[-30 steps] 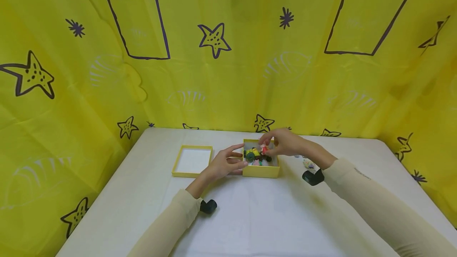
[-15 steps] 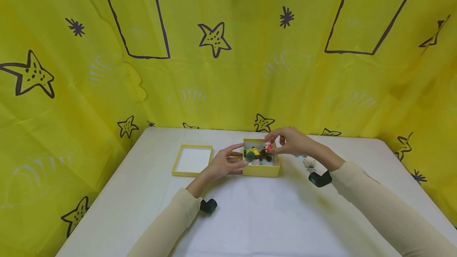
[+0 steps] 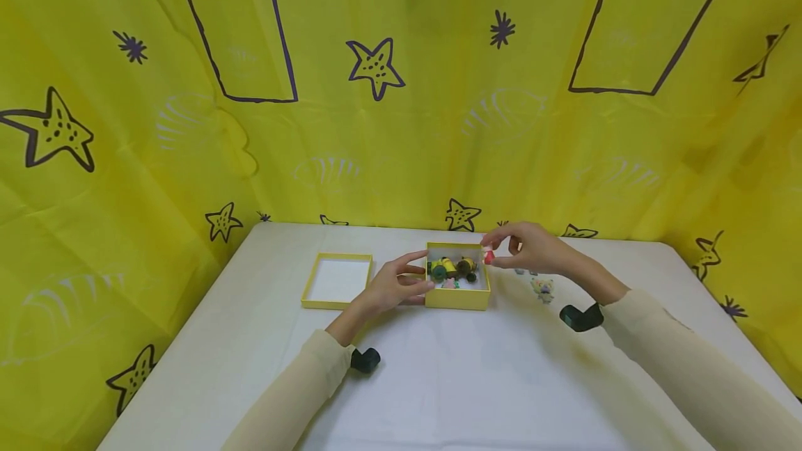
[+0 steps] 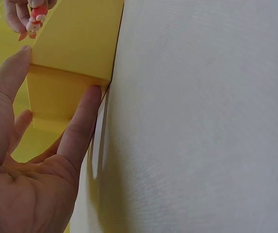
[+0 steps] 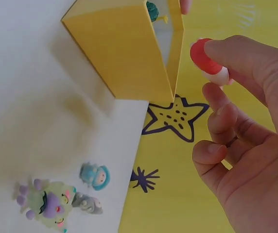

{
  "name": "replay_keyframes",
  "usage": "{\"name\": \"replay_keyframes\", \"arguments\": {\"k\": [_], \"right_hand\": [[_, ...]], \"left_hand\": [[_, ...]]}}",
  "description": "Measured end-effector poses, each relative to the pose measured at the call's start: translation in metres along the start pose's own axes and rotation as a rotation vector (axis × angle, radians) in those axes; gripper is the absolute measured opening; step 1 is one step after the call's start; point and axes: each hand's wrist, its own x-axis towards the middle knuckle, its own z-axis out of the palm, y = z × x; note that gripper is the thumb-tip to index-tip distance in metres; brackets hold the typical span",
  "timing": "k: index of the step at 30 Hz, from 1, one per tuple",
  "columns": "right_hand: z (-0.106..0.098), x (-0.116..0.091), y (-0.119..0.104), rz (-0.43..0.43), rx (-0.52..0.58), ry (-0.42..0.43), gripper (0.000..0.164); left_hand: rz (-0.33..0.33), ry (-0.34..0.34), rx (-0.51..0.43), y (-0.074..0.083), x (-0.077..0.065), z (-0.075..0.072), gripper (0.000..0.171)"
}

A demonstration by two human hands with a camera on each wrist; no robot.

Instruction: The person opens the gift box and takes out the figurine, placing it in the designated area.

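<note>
My right hand (image 3: 532,249) pinches a small figurine (image 3: 488,255) between thumb and fingers. It has a red body, a white head and what look like ears, just above the right rim of a yellow box (image 3: 457,300). In the left wrist view the figurine (image 4: 36,18) hangs head down. Inside the box lie several more figurines, among them a yellow and green one (image 3: 441,269) and a brown one (image 3: 466,266). My left hand (image 3: 393,289) touches the box's left side with extended fingers; the left wrist view has its fingertips (image 4: 94,92) against the wall.
To the left lies a yellow-rimmed shallow lid (image 3: 323,305), white inside. Right of the box, a pale green and purple figurine (image 5: 51,205), a blue one (image 5: 94,175) and a grey one (image 5: 88,204) lie on the white table (image 3: 438,381). A yellow patterned curtain (image 3: 413,138) hangs behind.
My right hand has lifted the red figurine out of the box and carried it right, over the rim. My left hand has stayed at the box's left side.
</note>
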Motion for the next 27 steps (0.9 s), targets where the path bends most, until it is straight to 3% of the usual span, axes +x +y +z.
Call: {"name": "replay_keyframes", "arguments": {"k": [11,18,27], "right_hand": [[-0.002,-0.018,0.016,0.043,0.016,0.006,0.036],[-0.002,-0.029,0.029,0.035,0.046,0.011,0.032],[0.001,-0.040,0.042,0.070,0.024,0.007,0.035]], "left_hand": [[-0.004,0.006,0.005,-0.001,0.000,-0.001,0.074],[-0.020,-0.011,-0.056,-0.001,0.000,0.000,0.075],[-0.011,-0.003,-0.016,-0.002,0.001,0.000,0.074]]}}
